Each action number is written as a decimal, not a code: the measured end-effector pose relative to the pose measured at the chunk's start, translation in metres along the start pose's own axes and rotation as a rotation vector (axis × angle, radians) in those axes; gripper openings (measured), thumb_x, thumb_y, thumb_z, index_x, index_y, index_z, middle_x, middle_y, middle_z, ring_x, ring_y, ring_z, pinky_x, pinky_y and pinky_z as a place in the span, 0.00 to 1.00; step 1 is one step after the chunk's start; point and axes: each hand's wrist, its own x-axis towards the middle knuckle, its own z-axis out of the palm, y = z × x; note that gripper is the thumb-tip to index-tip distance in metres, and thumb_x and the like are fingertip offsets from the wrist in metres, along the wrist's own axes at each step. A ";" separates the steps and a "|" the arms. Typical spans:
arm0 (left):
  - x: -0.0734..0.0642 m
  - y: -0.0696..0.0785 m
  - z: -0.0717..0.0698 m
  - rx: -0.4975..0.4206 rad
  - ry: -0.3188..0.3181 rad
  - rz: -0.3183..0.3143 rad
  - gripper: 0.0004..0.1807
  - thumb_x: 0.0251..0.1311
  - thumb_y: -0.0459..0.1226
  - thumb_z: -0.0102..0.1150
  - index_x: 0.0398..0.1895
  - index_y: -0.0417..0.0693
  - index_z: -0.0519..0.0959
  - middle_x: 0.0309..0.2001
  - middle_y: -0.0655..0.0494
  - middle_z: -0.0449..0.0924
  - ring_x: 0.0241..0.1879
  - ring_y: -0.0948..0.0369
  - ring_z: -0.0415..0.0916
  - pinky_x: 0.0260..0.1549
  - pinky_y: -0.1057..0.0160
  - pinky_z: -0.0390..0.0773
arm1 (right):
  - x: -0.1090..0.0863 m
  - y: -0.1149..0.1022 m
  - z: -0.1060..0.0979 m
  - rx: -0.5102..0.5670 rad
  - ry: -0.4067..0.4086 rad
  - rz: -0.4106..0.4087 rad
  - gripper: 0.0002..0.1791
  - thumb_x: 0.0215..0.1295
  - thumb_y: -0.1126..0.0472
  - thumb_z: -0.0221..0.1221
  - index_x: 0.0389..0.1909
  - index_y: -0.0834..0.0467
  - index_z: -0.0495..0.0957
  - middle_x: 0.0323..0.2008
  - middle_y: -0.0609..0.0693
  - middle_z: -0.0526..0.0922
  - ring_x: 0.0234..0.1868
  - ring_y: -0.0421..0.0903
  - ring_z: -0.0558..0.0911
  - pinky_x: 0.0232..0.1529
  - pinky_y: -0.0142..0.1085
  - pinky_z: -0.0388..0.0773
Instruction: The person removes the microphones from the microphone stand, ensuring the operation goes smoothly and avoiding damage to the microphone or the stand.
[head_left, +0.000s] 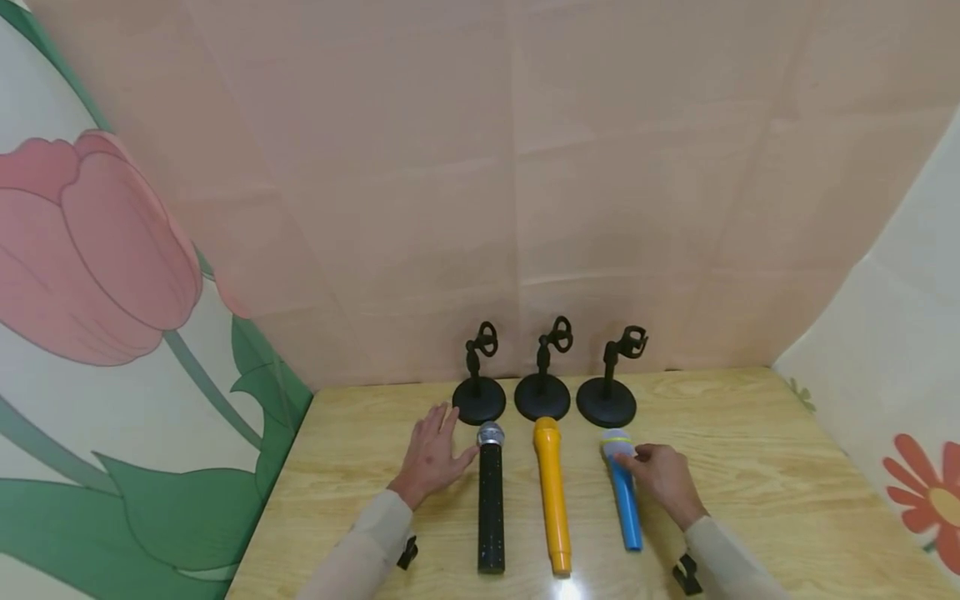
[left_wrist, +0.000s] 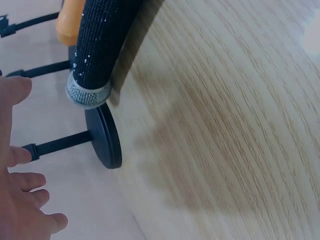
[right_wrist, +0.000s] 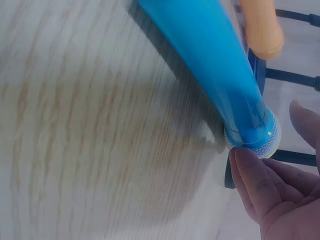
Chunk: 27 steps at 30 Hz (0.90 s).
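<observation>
Three toy microphones lie side by side on the table. My left hand (head_left: 431,457), fingers spread, is just left of the black microphone (head_left: 491,508) with a silver head; its thumb points at that head. The orange microphone (head_left: 553,500) lies in the middle. To the right is the blue microphone (head_left: 626,504), its pale head banded with yellow. My right hand (head_left: 666,479) is at this head. In the right wrist view, the fingertips (right_wrist: 245,156) are right at the head's edge, while the thumb stands apart from it.
Behind the microphones, three black stands with round bases are lined up: a left stand (head_left: 478,400), a middle stand (head_left: 542,396) and a right stand (head_left: 606,402), each topped by a ring clip. A pinkish cloth (head_left: 420,208) hangs behind the wooden table (head_left: 750,467).
</observation>
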 end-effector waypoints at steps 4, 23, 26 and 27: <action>-0.002 -0.002 -0.002 -0.007 -0.005 -0.015 0.43 0.64 0.57 0.60 0.73 0.39 0.63 0.73 0.36 0.58 0.73 0.41 0.53 0.69 0.38 0.55 | 0.000 0.002 -0.002 -0.003 0.004 -0.006 0.33 0.64 0.46 0.65 0.46 0.78 0.80 0.43 0.71 0.83 0.40 0.62 0.85 0.37 0.51 0.82; -0.010 -0.007 -0.003 0.034 -0.021 -0.046 0.44 0.64 0.59 0.58 0.74 0.42 0.62 0.74 0.38 0.57 0.74 0.43 0.52 0.68 0.37 0.55 | 0.000 0.000 -0.005 0.009 -0.009 -0.067 0.29 0.66 0.53 0.65 0.51 0.78 0.77 0.43 0.71 0.83 0.41 0.61 0.85 0.38 0.49 0.83; -0.012 -0.010 -0.007 0.043 -0.029 -0.046 0.45 0.64 0.60 0.58 0.75 0.42 0.61 0.74 0.38 0.56 0.74 0.43 0.51 0.69 0.37 0.54 | 0.000 0.005 -0.011 -0.038 0.002 -0.156 0.28 0.67 0.54 0.65 0.51 0.78 0.77 0.44 0.71 0.83 0.43 0.64 0.84 0.41 0.53 0.82; -0.012 -0.012 -0.008 0.049 -0.030 -0.045 0.45 0.64 0.60 0.58 0.75 0.42 0.61 0.75 0.38 0.56 0.74 0.42 0.51 0.69 0.36 0.54 | 0.001 0.006 -0.014 -0.057 -0.003 -0.181 0.28 0.67 0.54 0.64 0.51 0.78 0.77 0.45 0.72 0.82 0.45 0.66 0.84 0.43 0.55 0.81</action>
